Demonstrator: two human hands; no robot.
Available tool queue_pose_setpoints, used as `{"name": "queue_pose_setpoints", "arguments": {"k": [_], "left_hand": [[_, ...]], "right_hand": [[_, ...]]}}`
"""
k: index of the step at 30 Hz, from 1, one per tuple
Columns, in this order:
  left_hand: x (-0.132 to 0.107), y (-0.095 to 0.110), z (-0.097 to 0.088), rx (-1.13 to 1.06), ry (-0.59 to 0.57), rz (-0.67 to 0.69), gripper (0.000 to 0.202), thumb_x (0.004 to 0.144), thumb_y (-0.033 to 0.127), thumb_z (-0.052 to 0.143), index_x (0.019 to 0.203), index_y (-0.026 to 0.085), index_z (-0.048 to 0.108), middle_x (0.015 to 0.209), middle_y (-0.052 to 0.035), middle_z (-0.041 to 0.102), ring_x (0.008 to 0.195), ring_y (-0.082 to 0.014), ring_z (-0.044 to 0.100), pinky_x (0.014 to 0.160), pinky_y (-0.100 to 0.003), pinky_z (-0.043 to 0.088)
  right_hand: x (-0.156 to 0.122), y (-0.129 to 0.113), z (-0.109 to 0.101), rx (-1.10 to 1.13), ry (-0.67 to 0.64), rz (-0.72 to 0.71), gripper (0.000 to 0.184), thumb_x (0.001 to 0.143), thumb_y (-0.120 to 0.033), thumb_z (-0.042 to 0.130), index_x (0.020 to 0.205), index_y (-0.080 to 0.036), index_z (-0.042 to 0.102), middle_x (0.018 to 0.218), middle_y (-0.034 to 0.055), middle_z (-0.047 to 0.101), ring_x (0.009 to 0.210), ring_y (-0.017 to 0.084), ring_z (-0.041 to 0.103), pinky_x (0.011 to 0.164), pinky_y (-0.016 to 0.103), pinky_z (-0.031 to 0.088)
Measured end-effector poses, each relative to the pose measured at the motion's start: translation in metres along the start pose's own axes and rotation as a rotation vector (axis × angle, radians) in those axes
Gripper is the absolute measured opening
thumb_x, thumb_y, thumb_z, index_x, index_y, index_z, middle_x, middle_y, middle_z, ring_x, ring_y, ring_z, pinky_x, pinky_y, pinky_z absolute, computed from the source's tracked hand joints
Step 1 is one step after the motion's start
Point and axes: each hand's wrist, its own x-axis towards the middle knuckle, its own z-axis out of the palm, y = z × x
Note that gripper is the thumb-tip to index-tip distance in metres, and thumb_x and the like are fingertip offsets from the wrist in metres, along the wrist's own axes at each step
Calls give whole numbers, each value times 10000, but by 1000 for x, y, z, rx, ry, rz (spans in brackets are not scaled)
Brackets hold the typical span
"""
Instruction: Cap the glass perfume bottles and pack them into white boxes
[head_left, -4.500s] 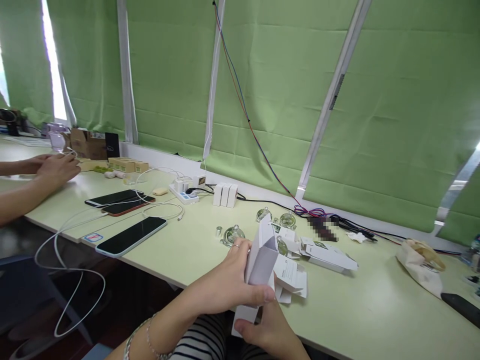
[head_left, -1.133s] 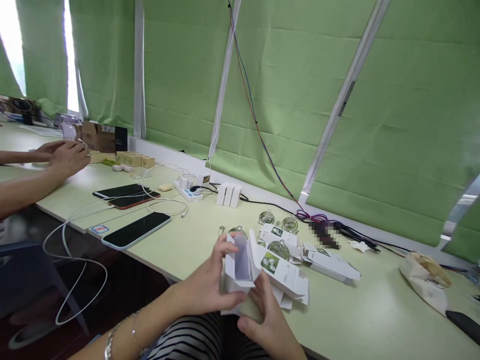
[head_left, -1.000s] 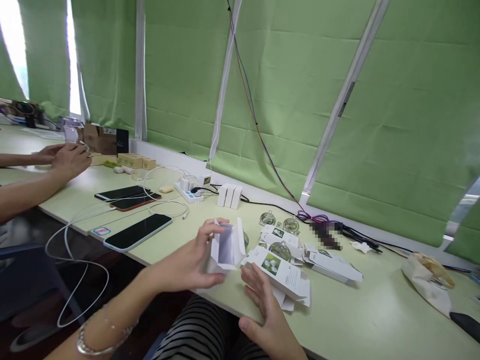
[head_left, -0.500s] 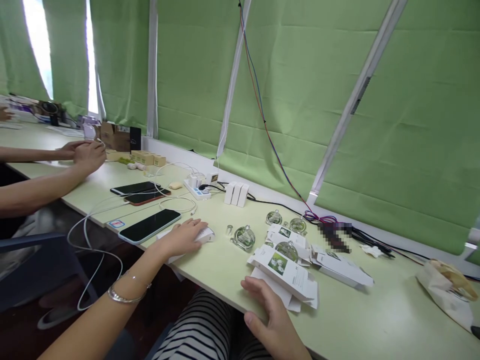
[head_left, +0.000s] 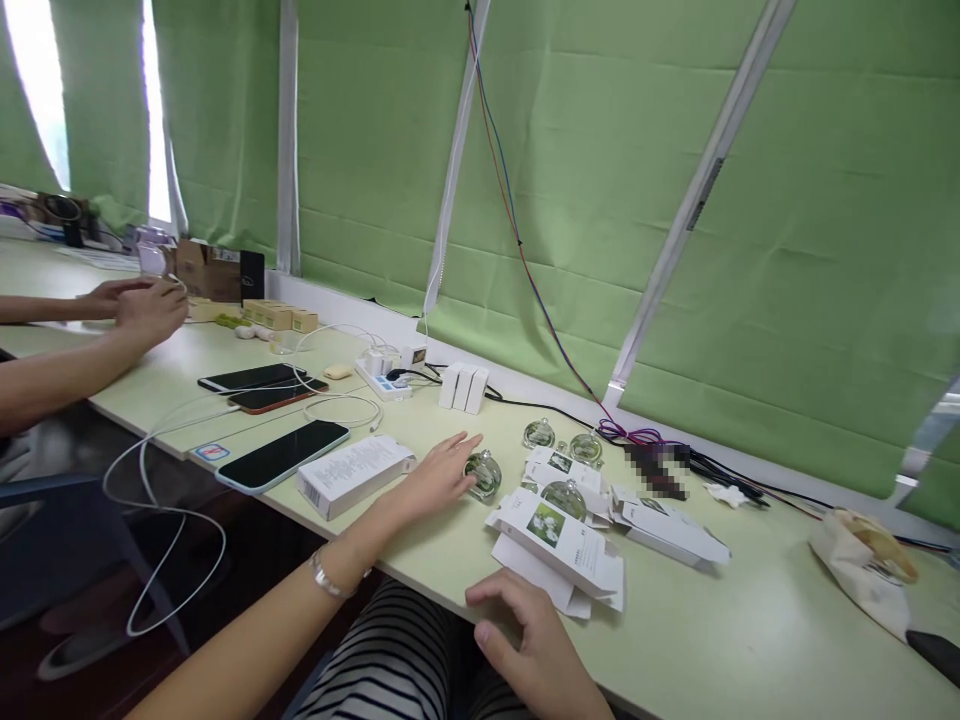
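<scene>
My left hand [head_left: 439, 475] reaches over the table with its fingers stretched out. Its fingertips are beside a round clear glass bottle [head_left: 486, 476]; whether they touch it I cannot tell. A closed white box [head_left: 356, 474] lies behind that hand, to its left. At the front edge of the table is my right hand [head_left: 521, 640], empty, thumb and fingers apart. Just beyond it, an opened white carton with a green picture [head_left: 574, 550] rests on other white card. More round glass bottles [head_left: 566, 498] stand among the opened cartons [head_left: 667, 528].
Phones [head_left: 281, 455] and white cables lie to the left, near a power strip [head_left: 382, 380]. Several small white boxes [head_left: 463, 388] stand at the back. Another person's hands [head_left: 150, 310] are at the far left. A cloth bag [head_left: 862, 565] sits at the right.
My left hand has left the white box and moved right to the glass bottle, uncovering the box. My right hand stays near the table edge. The view has shifted slightly.
</scene>
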Motion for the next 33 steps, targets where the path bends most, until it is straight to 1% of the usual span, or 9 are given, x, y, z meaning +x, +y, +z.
{"name": "queue_pose_setpoints", "arguments": {"k": [3, 6, 11, 17, 21, 24, 27, 30, 33], "left_hand": [[16, 0, 0, -37, -83, 42, 408, 785, 204, 541, 1188, 151, 503, 1205, -103, 578, 1163, -266, 481, 963, -360, 371], [16, 2, -4, -43, -73, 40, 319, 764, 188, 555, 1081, 149, 551, 1064, -94, 626, 1027, -260, 559, 863, -339, 425], [-12, 17, -23, -103, -51, -17, 315, 778, 170, 514, 1093, 171, 524, 1100, -84, 606, 971, -249, 580, 821, -336, 426], [-47, 39, -39, -306, -149, 7, 288, 747, 230, 581, 1033, 204, 563, 1017, -52, 620, 950, -233, 561, 829, -323, 416], [-54, 54, -32, -431, -201, 63, 290, 724, 191, 606, 1013, 213, 583, 1010, -34, 613, 951, -209, 547, 835, -299, 408], [-53, 56, -26, -479, -238, 94, 286, 742, 210, 606, 1028, 213, 584, 974, -27, 617, 925, -200, 549, 809, -285, 414], [-47, 46, -26, -544, -279, 118, 232, 815, 309, 545, 1017, 205, 593, 974, -29, 633, 916, -192, 564, 810, -281, 426], [-39, 26, -29, -541, -148, 26, 321, 922, 370, 331, 1033, 195, 575, 1029, -47, 634, 966, -188, 570, 864, -298, 419], [-33, 4, -25, -334, 43, -156, 342, 926, 379, 304, 1035, 177, 558, 1042, -76, 625, 975, -221, 569, 868, -338, 419]], "right_hand": [[2, -1, 0, -12, 3, 5, 217, 833, -358, 505, 945, -210, 617, 903, 43, 653, 858, 175, 598, 777, 267, 432], [3, -1, -1, -11, 2, -6, 223, 833, -364, 501, 934, -207, 622, 889, 44, 657, 851, 176, 602, 771, 269, 435], [2, 3, 2, 16, 51, -13, 192, 830, -316, 503, 948, -206, 606, 884, 46, 639, 840, 174, 601, 770, 277, 460], [2, 18, 17, 232, 328, 66, 360, 842, -276, 483, 1192, -212, 425, 1105, 97, 529, 814, 148, 602, 720, 272, 513], [2, 23, 20, 142, 433, 89, 414, 826, -295, 507, 1220, -203, 423, 955, 64, 542, 676, 136, 550, 588, 248, 486], [2, 22, 15, 22, 404, 153, 399, 818, -291, 513, 1199, -185, 457, 767, 8, 524, 591, 138, 495, 552, 251, 447], [3, 19, 11, -20, 351, 192, 373, 821, -288, 500, 1175, -171, 487, 685, -19, 487, 563, 141, 471, 553, 254, 425], [4, 15, 9, -25, 324, 198, 376, 832, -282, 473, 1191, -170, 485, 652, -32, 448, 572, 147, 465, 570, 254, 415], [4, 13, 8, -16, 312, 212, 377, 827, -280, 477, 1188, -171, 494, 632, -39, 429, 570, 148, 458, 572, 253, 411]]}}
